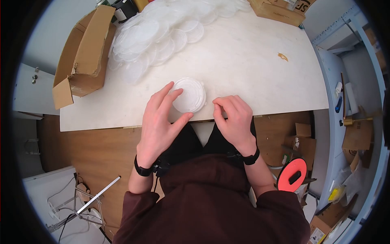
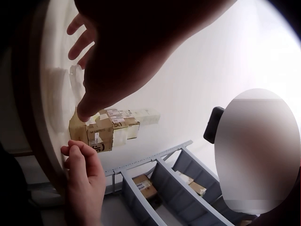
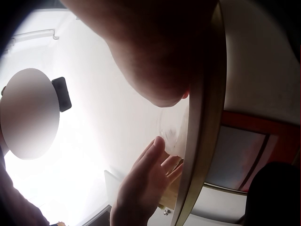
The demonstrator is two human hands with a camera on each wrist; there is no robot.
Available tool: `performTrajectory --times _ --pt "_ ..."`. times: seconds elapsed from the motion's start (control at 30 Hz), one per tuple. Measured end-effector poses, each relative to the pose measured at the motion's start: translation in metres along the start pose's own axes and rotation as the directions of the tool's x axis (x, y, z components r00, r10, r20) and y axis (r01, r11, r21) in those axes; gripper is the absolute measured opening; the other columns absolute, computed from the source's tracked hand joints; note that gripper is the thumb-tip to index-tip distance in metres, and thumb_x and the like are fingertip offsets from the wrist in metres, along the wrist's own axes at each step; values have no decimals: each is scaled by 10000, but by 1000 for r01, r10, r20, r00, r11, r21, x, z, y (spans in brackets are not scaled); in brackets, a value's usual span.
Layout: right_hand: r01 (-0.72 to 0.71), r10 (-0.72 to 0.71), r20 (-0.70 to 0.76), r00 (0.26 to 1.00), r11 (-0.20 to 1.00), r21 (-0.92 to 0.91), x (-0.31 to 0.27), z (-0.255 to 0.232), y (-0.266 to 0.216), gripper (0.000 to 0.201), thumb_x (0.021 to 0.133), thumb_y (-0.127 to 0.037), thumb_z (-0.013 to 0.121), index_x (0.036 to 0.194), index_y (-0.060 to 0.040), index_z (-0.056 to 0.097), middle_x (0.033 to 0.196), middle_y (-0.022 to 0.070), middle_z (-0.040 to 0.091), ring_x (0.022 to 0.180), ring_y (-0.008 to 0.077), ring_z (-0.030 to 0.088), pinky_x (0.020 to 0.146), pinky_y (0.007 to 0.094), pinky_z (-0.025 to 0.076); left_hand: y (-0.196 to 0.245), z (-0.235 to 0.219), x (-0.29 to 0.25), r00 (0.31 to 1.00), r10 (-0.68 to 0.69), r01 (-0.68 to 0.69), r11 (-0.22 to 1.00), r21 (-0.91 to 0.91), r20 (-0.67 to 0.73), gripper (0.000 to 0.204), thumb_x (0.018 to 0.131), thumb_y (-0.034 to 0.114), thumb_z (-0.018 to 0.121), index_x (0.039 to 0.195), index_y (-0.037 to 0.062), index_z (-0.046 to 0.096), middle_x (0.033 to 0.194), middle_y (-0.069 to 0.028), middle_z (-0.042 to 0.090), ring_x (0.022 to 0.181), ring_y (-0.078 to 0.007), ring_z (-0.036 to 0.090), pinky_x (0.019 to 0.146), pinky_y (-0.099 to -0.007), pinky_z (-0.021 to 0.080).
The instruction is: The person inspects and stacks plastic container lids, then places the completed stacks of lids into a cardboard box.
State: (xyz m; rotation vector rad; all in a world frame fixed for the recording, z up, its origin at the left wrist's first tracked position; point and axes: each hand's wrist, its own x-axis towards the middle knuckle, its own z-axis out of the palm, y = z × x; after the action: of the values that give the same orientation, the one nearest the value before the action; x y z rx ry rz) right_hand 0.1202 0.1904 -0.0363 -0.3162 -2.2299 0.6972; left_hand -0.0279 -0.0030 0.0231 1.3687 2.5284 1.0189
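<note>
A round stack of clear, whitish plastic lids (image 1: 189, 95) lies on the white table near its front edge. My left hand (image 1: 159, 116) is spread at the left of this stack, its index fingertip overlapping the rim and its thumb by the near edge. In the right wrist view the left hand (image 3: 143, 181) shows straight fingers beside the lids. To the right of the stack, a small gap away, is my right hand (image 1: 233, 118), fingers curled and thumb against the index finger. Nothing shows between those fingertips in the left wrist view, where the right hand (image 2: 84, 176) appears low.
A large heap of similar lids (image 1: 150, 38) spreads over the back of the table. An open cardboard box (image 1: 87, 53) stands at the left edge, and another box (image 1: 280, 12) at the back right. A small brownish scrap (image 1: 283, 57) lies on the right part of the tabletop.
</note>
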Motion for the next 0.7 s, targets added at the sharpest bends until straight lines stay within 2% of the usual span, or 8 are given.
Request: performTrajectory --times 0.17,0.27,0.43,0.47,0.53,0.57,0.63,0.7 --pt "-1 1 0 1000 1000 -7 1 -1 0 111 912 -6 798 994 -70 759 869 60 723 756 275 672 672 405 535 -4 14 0 999 22 -25 997 69 41 642 922 252 936 1485 56 698 1649 -212 600 1431 -412 617 1189 -517 517" --pt "-1 1 2 1000 1000 -10 0 2 1 124 902 -16 803 993 -86 755 879 51 716 774 277 675 683 407 545 -6 13 -3 1000 -21 20 996 85 15 664 908 192 929 1512 66 684 1682 -202 584 1497 -414 584 1224 -497 511" --pt "-11 11 2 1000 1000 -18 0 1 0 127 891 -21 808 989 -87 762 887 57 723 778 284 679 687 422 552 -3 11 0 999 24 -29 993 113 46 685 898 234 947 1511 73 687 1724 -205 529 1530 -419 552 1249 -518 477" --pt "-28 28 9 1000 999 -17 0 0 -1 127 888 -21 808 988 -88 764 890 59 725 778 285 679 689 426 554 -3 9 0 999 6 -9 998 67 31 700 891 259 954 1510 74 686 1739 -206 509 1537 -417 542 1254 -525 467" --pt "-3 3 -8 1000 1000 2 -2 4 1 119 894 -21 805 987 -85 768 890 62 726 774 286 675 685 425 548 -12 -5 4 996 -30 30 1000 -4 -89 647 928 246 924 1507 76 691 1732 -206 522 1538 -423 537 1248 -520 470" --pt "-18 18 8 1000 1000 -1 -2 2 0 114 899 -21 803 988 -83 767 889 62 726 772 287 672 681 424 543 -23 -11 9 995 -34 35 999 7 -97 647 928 246 924 1507 76 691 1732 -206 522 1538 -423 537 1248 -520 470" --pt "-24 24 15 1000 1000 -6 -2 2 1 99 912 -23 797 990 -76 766 883 64 722 767 289 664 671 420 531 -52 -27 18 931 -68 133 979 157 -359 515 989 242 879 1448 71 721 1700 -254 537 1534 -459 523 1253 -536 466" --pt "-24 24 14 1000 1000 -5 -2 1 1 99 912 -21 794 990 -74 765 883 68 721 769 291 665 672 421 532 -81 -37 23 936 -97 185 954 238 -339 458 1002 218 856 1420 72 736 1711 -237 542 1527 -444 535 1248 -528 464"
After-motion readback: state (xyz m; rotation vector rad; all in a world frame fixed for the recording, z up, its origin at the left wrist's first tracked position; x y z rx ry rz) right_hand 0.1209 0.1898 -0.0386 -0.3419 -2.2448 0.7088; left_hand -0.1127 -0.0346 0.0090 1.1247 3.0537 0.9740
